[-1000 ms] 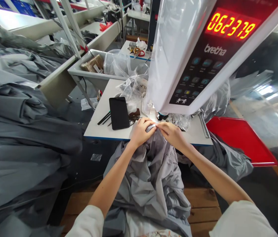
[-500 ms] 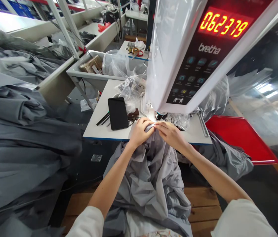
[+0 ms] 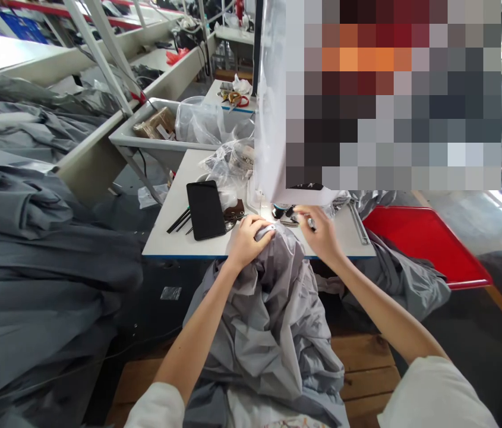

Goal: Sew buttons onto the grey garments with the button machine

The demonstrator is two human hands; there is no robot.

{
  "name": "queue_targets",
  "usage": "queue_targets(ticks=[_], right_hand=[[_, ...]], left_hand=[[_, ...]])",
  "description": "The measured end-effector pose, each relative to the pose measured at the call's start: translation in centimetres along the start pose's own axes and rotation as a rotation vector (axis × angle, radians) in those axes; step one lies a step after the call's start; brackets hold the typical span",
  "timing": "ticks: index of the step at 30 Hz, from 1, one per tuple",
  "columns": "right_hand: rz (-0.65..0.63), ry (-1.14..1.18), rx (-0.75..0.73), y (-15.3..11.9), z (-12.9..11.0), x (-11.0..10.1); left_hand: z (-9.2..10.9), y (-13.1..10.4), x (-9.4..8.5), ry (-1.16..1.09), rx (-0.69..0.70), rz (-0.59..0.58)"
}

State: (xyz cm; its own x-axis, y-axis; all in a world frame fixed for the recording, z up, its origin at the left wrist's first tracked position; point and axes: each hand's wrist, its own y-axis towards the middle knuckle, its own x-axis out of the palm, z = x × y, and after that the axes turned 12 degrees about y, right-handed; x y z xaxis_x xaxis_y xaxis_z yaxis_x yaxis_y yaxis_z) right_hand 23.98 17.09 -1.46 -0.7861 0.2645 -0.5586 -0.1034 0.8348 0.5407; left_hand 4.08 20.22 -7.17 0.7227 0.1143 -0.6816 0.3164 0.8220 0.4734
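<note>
From where I stand, the left hand (image 3: 247,241) has the gray cloth (image 3: 272,321) clamped between thumb and fingers at the near edge of the white table (image 3: 166,241); the rest of it spills down over the person's lap. The right hand (image 3: 319,233) is apart from the cloth, its fingers bent beside the foot of the machine (image 3: 271,148); it's smeared, and I can't tell whether they pinch anything. The machine looms over the table, its upper part blocked out. Left of the hands lie a black phone (image 3: 206,211), dark pens (image 3: 178,220) and a brown piece (image 3: 233,211), with clear plastic bags (image 3: 226,169) behind. A red tray (image 3: 424,244) sits to the right, past a metal rail (image 3: 358,223).
</note>
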Motion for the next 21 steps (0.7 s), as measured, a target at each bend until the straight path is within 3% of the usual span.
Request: queue_targets(ticks=[1,3,7,12,14,21], right_hand=[[0.061,-0.024,0.081,0.5,0.7,-0.6],[0.044,-0.092,0.206,1.4,2.5,-1.6],[-0.288,-0.279,0.236,2.9,4.8,-2.3],[-0.572,-0.583,0.261,3.5,4.5,-1.7],[-0.605,-0.637,0.257,3.4,4.1,-1.5],[-0.531,-0.646,0.304,3.0,3.9,-1.1]], left_hand=[[0.0,0.0,0.0,-0.002,0.002,0.001],[-0.1,0.0,0.1,-0.002,0.003,0.003],[-0.2,0.0,0.3,0.006,-0.003,0.008],[-0.2,0.0,0.2,0.002,0.004,0.001],[-0.2,0.0,0.2,0.002,-0.001,-0.003],[-0.3,0.0,0.2,0.002,0.008,0.000]])
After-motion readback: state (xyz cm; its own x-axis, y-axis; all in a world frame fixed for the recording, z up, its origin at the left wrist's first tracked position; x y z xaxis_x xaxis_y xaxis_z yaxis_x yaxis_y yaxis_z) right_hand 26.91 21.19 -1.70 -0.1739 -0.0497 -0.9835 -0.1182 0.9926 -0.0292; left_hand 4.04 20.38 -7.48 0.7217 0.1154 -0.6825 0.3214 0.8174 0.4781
